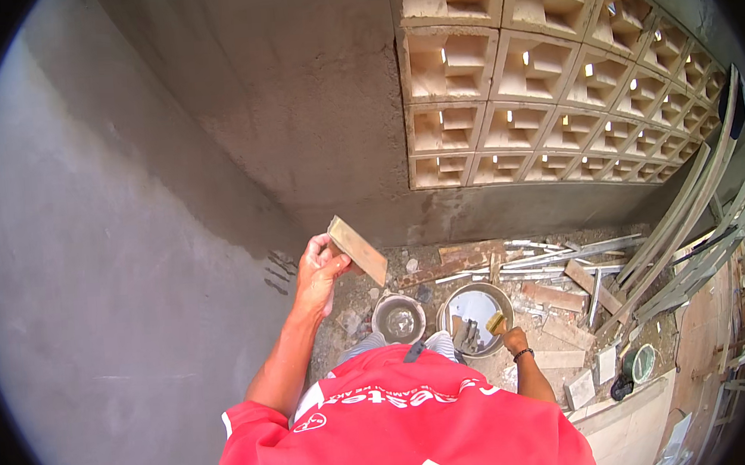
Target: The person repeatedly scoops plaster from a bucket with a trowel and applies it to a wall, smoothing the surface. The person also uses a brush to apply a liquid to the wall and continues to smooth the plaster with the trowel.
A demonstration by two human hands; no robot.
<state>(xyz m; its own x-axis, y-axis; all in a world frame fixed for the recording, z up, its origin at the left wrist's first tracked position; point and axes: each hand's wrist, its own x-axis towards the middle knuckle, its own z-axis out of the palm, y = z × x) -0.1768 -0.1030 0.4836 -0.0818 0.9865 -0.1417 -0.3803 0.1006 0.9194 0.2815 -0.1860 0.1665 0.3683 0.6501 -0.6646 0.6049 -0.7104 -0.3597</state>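
Observation:
My left hand (313, 275) is raised by the wall corner, fingers and thumb closed on a flat, pale wooden board (362, 252) tilted in the air. My right hand (516, 340) is closed on a brush with yellowish bristles (496, 322), most of its handle hidden in the fist. The brush is over the right side of a round basin (508, 299) holding whitish liquid and some grey tools or pieces (466, 333). Left of the basin stands a smaller grey bucket (376, 321) with something wet and grey inside.
A smooth grey wall (116, 276) rises at left, meeting a darker plastered wall (320, 106). Cream ventilation blocks (531, 122) fill the upper right. Wood scraps (554, 297) and long strips litter the ground; bent planks (691, 210) lean at right near a small green-rimmed pail (643, 362).

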